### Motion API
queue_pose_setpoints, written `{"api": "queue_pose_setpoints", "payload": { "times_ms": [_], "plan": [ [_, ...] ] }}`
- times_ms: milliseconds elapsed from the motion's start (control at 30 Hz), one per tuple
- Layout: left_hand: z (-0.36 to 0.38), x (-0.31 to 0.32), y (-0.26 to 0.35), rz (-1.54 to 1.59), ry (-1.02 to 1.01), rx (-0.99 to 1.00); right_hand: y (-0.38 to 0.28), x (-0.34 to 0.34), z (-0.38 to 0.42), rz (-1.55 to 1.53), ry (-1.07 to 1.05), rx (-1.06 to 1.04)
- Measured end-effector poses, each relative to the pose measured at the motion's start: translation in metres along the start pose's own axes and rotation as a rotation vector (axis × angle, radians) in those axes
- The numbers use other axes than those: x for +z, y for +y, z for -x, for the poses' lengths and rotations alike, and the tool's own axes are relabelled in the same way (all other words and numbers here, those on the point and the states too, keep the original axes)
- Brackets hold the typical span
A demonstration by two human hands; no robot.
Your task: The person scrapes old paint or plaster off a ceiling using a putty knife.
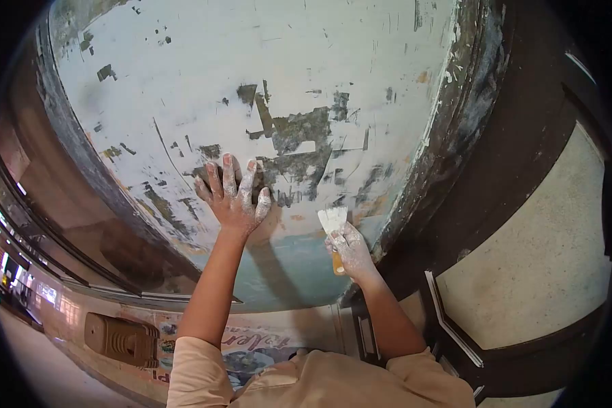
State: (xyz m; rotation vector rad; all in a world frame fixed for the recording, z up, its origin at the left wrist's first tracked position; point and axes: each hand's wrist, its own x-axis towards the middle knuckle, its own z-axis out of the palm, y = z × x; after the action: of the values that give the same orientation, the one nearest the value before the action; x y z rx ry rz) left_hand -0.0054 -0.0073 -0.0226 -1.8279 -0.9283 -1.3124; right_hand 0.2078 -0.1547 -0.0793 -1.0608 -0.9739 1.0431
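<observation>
My left hand (pixel 236 195) lies flat on the wall with its fingers spread, and white powder coats the fingers and thumb. Under and around it the wall (pixel 204 61) is mostly white, with dark grey patches (pixel 299 132) where the coating is gone. Lower right, my right hand (pixel 352 248) is wrapped round a putty knife (pixel 333 219). The knife has a yellow handle, and its broad blade, smeared with white, points up. White dust covers the right hand's fingers too. A blue-green band (pixel 285 265) of wall shows below both hands.
Dark wooden framing with a pale panel (pixel 530 258) stands on the right. Glossy dark brown framing (pixel 95 204) runs along the left. On the floor lie a brown plastic stool (pixel 121 340) and a printed sheet (pixel 251 343).
</observation>
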Motion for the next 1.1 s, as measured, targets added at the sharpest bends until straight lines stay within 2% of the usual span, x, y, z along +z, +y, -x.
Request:
{"api": "queue_pose_setpoints", "payload": {
  "times_ms": [100, 167, 233, 300, 333, 400, 433, 500, 533, 633, 700, 767, 800, 833, 900, 967, 1000, 1100],
  "plan": [
    [0.025, 0.002, 0.004, -0.017, -0.023, 0.024, 0.005, -0.002, 0.002, 0.003, -0.002, -0.014],
    [0.046, -0.003, 0.018, 0.11, -0.169, -0.088, 0.013, -0.003, 0.01, -0.028, -0.036, -0.005],
    [0.052, -0.024, 0.047, 0.253, -0.194, -0.034, 0.014, 0.002, 0.014, -0.066, -0.057, -0.002],
    [0.036, -0.05, 0.08, 0.666, -0.206, -0.073, 0.008, 0.008, 0.02, -0.004, -0.106, 0.003],
    [0.036, -0.048, 0.09, 0.666, -0.21, -0.071, -0.003, 0.014, 0.021, 0.017, -0.142, -0.02],
    [0.034, -0.048, 0.103, 0.799, -0.452, -0.353, 0.002, 0.016, 0.021, 0.018, -0.151, -0.038],
    [0.029, -0.049, 0.104, 0.799, -0.447, -0.355, 0.002, 0.017, 0.02, 0.02, -0.161, -0.063],
    [0.01, -0.052, 0.103, 0.952, -0.431, -0.601, 0.006, 0.013, 0.021, 0.054, -0.196, -0.115],
    [-0.006, -0.059, 0.099, 0.97, -0.528, -0.651, 0.017, 0.008, 0.023, 0.016, -0.213, -0.049],
    [-0.015, -0.056, 0.097, 0.923, -0.556, -0.538, 0.026, 0.004, 0.026, -0.017, -0.193, 0.024],
    [-0.015, -0.054, 0.095, 0.89, -0.505, -0.497, 0.024, -0.004, 0.016, 0.205, -0.111, -0.25],
    [-0.021, -0.058, 0.085, 0.634, -0.1, -0.175, 0.02, -0.012, 0.006, 0.173, -0.073, -0.306],
    [-0.018, -0.057, 0.076, 0.682, -0.084, -0.202, 0.015, -0.019, 0.002, 0.04, -0.046, -0.24],
    [-0.023, -0.061, 0.067, 0.574, -0.048, -0.151, 0.011, -0.027, 0.001, -0.093, -0.019, -0.172],
    [-0.032, -0.066, 0.046, 0.383, 0.011, -0.078, 0.015, -0.037, 0.0, -0.082, -0.005, -0.159],
    [-0.045, -0.067, 0.022, 0.245, 0.008, -0.059, 0.032, -0.042, -0.006, 0.089, 0.076, -0.179],
    [-0.053, -0.065, 0.012, 0.178, 0.019, -0.029, 0.023, -0.037, -0.008, 0.199, 0.073, -0.323],
    [-0.077, -0.056, -0.017, -0.003, 0.005, 0.039, -0.008, -0.021, -0.033, 0.076, 0.145, -0.396]
  ]
}}
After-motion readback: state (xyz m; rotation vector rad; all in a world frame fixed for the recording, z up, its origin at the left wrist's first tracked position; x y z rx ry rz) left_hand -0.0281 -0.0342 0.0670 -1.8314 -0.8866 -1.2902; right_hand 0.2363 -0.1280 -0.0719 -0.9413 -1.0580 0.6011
